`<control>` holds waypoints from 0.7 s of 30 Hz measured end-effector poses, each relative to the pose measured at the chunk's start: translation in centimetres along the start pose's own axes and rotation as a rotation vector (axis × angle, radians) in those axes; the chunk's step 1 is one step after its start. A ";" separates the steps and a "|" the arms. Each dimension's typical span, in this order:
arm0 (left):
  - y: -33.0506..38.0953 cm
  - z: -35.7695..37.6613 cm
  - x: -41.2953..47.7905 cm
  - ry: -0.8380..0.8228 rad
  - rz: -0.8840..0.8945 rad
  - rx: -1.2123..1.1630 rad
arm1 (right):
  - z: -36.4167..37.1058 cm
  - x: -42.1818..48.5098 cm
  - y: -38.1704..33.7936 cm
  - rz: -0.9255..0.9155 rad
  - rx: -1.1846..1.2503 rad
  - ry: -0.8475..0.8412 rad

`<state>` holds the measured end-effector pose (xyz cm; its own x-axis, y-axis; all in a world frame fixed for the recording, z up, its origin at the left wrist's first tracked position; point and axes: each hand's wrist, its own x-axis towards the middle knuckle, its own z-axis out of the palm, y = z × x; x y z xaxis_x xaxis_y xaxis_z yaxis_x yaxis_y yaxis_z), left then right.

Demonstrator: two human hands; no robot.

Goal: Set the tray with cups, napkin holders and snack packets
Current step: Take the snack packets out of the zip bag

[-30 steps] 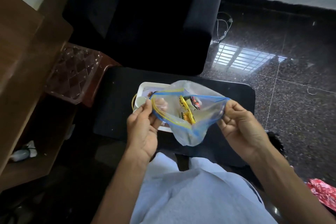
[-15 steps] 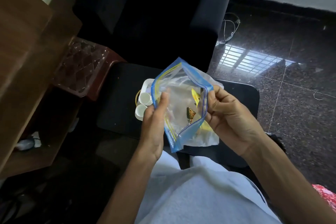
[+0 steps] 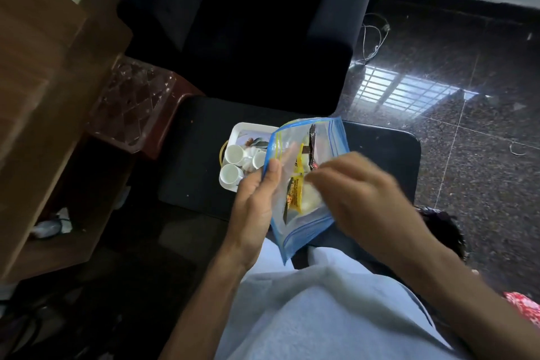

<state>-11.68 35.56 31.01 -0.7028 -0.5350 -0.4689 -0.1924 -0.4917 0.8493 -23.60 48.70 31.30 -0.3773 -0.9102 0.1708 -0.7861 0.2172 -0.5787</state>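
Two hands at a zip bag above a part-set tray

Left hand (image 3: 257,202): it holds the bag (image 3: 309,213) upright at centre frame, with the thumb pressed on the near face by the yellow-edged mouth. The fingers lie behind and show through the clear plastic. The grip is firm on the bag's left edge.

Right hand (image 3: 359,193): it lies across the bag's right side, with its fingertips at the bag's middle. The hand is blurred, and I cannot tell whether it grips anything or merely touches the plastic.

Bag contents: a yellow packet (image 3: 296,193) stands on end in the middle. A dark packet (image 3: 312,149) sits above it, near the blue-striped top edge. Something pale lies low in the bag, too unclear to name.

Tray (image 3: 245,126): white, resting on the black table (image 3: 380,149) just left of centre, with its right part hidden behind the bag. Three white cups (image 3: 233,153) stand in it, two along the left rim and one just beside the bag. A white frilled piece sits between them, which I cannot identify.

Surroundings: a dark sofa (image 3: 248,23) fills the upper middle. A wooden shelf (image 3: 43,96) runs down the left edge. A glossy speckled floor (image 3: 467,126) takes the right side, with a cable (image 3: 374,38) lying on it at upper right.
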 end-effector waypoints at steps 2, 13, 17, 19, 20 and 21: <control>0.3 -0.6 -0.1 0.006 0.014 0.036 | 2.0 2.2 -0.8 -0.159 -0.112 -0.341; -0.1 -1.2 -0.6 0.063 0.012 -0.042 | 9.6 5.9 -1.0 -0.262 -0.401 -0.750; -0.1 -1.6 -0.6 0.095 -0.004 -0.119 | 9.5 6.0 -0.9 -0.227 -0.275 -0.773; -0.1 -1.9 -0.5 0.109 -0.017 -0.140 | 9.1 6.1 -1.3 -0.204 -0.270 -0.760; 0.0 -2.0 -0.4 0.119 -0.024 -0.147 | 8.7 6.2 -1.5 -0.206 -0.278 -0.747; 0.0 -2.2 -0.3 0.134 -0.029 -0.151 | 8.1 6.4 -1.8 -0.212 -0.286 -0.735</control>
<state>-9.95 34.24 30.58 -0.5988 -0.6012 -0.5291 -0.0987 -0.6002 0.7937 -20.63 39.63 26.95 0.1330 -0.9193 -0.3705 -0.9368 0.0054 -0.3497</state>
